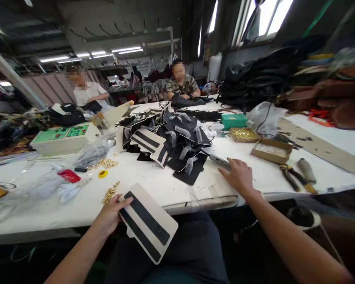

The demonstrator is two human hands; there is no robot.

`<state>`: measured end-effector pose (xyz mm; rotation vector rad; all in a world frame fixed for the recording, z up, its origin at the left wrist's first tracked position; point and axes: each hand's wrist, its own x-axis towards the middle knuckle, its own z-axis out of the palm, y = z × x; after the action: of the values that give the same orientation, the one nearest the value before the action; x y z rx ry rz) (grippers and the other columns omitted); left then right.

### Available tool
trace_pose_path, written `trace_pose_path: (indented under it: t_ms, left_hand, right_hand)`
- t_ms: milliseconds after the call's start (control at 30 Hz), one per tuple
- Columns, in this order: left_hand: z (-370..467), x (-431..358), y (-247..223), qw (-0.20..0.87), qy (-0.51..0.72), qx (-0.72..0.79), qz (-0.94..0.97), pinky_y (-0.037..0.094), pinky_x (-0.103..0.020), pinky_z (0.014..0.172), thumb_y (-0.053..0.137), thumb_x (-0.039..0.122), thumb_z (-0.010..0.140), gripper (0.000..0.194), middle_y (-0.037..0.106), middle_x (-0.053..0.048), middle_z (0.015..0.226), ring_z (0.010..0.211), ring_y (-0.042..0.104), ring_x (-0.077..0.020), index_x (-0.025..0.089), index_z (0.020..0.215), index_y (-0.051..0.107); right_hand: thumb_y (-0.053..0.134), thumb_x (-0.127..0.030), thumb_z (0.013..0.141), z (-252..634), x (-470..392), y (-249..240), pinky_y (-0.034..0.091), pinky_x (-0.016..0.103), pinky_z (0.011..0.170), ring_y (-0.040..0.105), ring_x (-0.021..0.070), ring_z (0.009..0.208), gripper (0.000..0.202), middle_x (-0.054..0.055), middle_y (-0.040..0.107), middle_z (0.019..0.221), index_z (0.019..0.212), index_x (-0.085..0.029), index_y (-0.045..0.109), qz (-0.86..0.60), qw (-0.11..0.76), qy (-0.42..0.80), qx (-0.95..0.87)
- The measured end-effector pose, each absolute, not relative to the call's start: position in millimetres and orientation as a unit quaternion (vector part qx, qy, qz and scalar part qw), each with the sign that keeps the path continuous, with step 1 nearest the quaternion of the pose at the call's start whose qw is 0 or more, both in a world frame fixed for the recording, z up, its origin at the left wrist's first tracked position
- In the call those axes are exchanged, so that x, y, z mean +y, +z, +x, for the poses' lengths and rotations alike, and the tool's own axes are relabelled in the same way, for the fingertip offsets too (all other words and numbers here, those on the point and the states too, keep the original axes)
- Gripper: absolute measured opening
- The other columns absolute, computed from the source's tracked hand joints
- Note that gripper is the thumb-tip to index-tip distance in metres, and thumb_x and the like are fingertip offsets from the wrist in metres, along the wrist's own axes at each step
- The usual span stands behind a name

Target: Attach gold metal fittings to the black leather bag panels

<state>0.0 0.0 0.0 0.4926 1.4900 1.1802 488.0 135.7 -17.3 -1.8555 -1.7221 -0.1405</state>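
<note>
My left hand (111, 213) grips a beige flat panel with two black strips (149, 225) at the table's near edge, part of it over my lap. My right hand (238, 175) lies palm down on the white table (165, 189), fingertips on a grey flat tool (220, 161) beside the pile. A heap of black and beige cut pieces (174, 146) fills the middle of the table, just beyond both hands.
Gold chain pieces (109, 193), a yellow tape ring (103, 173) and plastic bags (91, 154) lie left. A green-panelled machine (63, 138) stands far left. Boxes of gold hardware (244, 135), pliers (290, 177) and a brush (306, 169) lie right. Two people sit at the far end.
</note>
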Motion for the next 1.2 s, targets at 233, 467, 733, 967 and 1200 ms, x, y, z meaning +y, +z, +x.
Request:
trace_pose_path:
  t_ms: [233, 467, 733, 967, 1200]
  left_hand:
    - [36.3, -10.0, -1.9, 0.557, 0.601, 0.551, 0.158, 0.066, -0.029, 0.061, 0.083, 0.008, 0.079, 0.029, 0.08, -0.007, 0.094, 0.072, 0.076, -0.0202, 0.015, 0.105, 0.071]
    - [67.8, -32.6, -3.9, 0.534, 0.67, 0.506, 0.103, 0.068, -0.028, 0.075, 0.085, 0.01, 0.078, 0.028, 0.08, -0.005, 0.101, 0.092, 0.078, -0.0211, 0.017, 0.098, 0.069]
    - [42.3, -82.9, -23.7, 0.615, 0.572, 0.511, 0.183, 0.065, -0.038, 0.085, 0.093, 0.027, 0.076, 0.063, 0.076, -0.013, 0.12, 0.103, 0.076, -0.0291, 0.018, 0.13, 0.063]
    - [0.7, -80.6, -22.4, 0.654, 0.467, 0.534, 0.263, 0.062, -0.037, 0.076, 0.079, 0.049, 0.088, 0.05, 0.077, -0.015, 0.107, 0.087, 0.073, -0.0256, 0.013, 0.121, 0.07]
    - [-8.3, -33.9, 3.1, 0.511, 0.403, 0.598, 0.468, 0.059, -0.037, 0.092, 0.085, 0.047, 0.08, 0.067, 0.066, -0.014, 0.139, 0.111, 0.069, -0.0273, 0.022, 0.137, 0.062]
  right_hand:
    - [0.074, -0.054, 0.09, 369.3, 20.3, -16.2, 0.058, 0.041, 0.086, 0.07, 0.0266, 0.096, 0.053, 0.01, 0.073, 0.116, 0.132, -0.022, 0.067, -0.502, 0.443, 0.427, -0.608]
    - [0.089, -0.046, 0.079, 296.1, -24.7, -29.7, 0.058, 0.047, 0.097, 0.075, 0.0325, 0.1, 0.046, 0.01, 0.08, 0.106, 0.114, -0.019, 0.076, -0.388, 0.489, 0.714, -0.318]
    - [0.093, -0.039, 0.077, 306.3, 12.3, -16.6, 0.064, 0.042, 0.083, 0.077, 0.03, 0.086, 0.048, 0.008, 0.081, 0.099, 0.118, -0.02, 0.077, -0.436, 0.475, 0.688, -0.333]
    - [0.094, -0.038, 0.074, 287.8, 47.0, -3.1, 0.064, 0.039, 0.08, 0.077, 0.0275, 0.082, 0.045, 0.008, 0.081, 0.095, 0.111, -0.018, 0.078, -0.428, 0.376, 0.727, -0.383]
    - [0.086, -0.043, 0.082, 268.7, 49.5, 22.6, 0.055, 0.028, 0.065, 0.07, 0.02, 0.071, 0.031, 0.004, 0.077, 0.085, 0.094, -0.016, 0.076, -0.398, 0.244, 0.718, -0.515]
